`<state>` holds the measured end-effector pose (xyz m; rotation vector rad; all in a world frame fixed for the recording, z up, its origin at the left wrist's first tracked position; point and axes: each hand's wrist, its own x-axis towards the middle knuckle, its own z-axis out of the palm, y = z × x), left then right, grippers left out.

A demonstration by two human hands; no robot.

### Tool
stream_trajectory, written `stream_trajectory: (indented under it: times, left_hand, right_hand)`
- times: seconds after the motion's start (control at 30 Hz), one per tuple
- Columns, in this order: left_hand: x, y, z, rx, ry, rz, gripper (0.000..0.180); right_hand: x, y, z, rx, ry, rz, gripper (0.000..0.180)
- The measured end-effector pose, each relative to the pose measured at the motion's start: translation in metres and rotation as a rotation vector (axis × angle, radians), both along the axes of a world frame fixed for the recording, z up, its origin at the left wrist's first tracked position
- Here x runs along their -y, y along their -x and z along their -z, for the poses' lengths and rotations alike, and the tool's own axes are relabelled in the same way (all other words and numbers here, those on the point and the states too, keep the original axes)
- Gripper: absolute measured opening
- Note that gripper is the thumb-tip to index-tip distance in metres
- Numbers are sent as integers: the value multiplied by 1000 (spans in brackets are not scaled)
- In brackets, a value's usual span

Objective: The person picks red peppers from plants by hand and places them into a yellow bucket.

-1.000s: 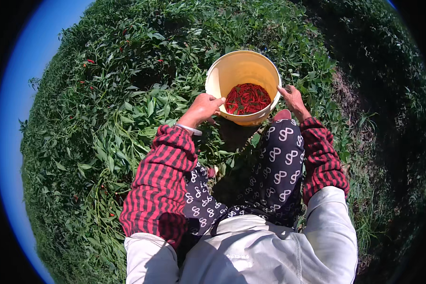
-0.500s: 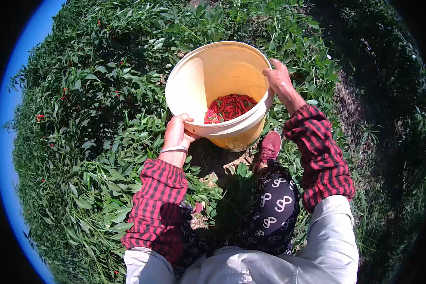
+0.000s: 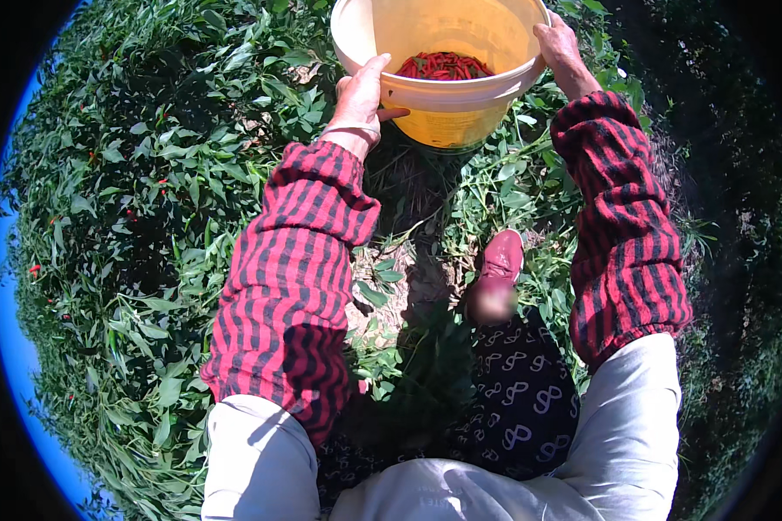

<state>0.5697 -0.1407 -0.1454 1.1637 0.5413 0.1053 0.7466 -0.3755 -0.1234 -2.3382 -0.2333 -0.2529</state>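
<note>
1. One yellow bucket (image 3: 456, 126) with a paler rim stood at the top centre of the view, its upper part cut off by the picture's edge, its open mouth tilted toward the wearer.
2. One heap of many small red peppers (image 3: 445, 67) lay in the bottom of the bucket, overlapping one another.
3. Two bare hands were in view, along with two red-and-black checked sleeves (image 3: 278, 260), one white wristband (image 3: 354, 127) on the left wrist and one clearly visible reddish shoe (image 3: 502, 256) below the bucket. Leafy green plants (image 3: 148, 191) spread around, thickest on the left, with several red spots among them.
4. Compared with half a second before, the bucket had shifted higher in the view, away from the body; earlier its whole mouth was visible. More of both sleeves now showed, and the peppers remained inside.
5. The left hand (image 3: 356, 95) was closed on the rim's near left side, thumb on top, a finger stretched beneath against the outer wall.
6. The right hand (image 3: 565, 52) gripped the rim's right side. Both arms reached forward, well apart.
7. Whether the bucket's base touched the ground was hard to tell from above.
</note>
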Motion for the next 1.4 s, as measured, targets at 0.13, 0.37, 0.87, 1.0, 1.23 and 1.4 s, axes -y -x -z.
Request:
stream_trajectory:
  times: [0.13, 0.37, 0.87, 1.0, 1.23, 1.4]
  left_hand:
    - [8, 64, 20, 70, 24, 90, 70]
    - [84, 345, 131, -454, -508, 1211, 21]
    - [159, 568, 119, -803, -362, 768, 29]
    - [141, 602, 148, -986, -237, 455, 30]
    - [144, 602, 177, -1194, 58, 195, 33]
    - [124, 559, 182, -1240, 186, 179, 35]
  right_hand:
    - [23, 19, 12, -155, -583, -449, 22]
    - [67, 180, -27, -226, -253, -233, 51]
    - [239, 562, 89, -1063, 192, -258, 23]
    - [115, 460, 120, -865, 157, -351, 24]
    - [-57, 300, 175, -717, 217, -388, 25]
    - [5, 349, 174, -939, 413, -251, 26]
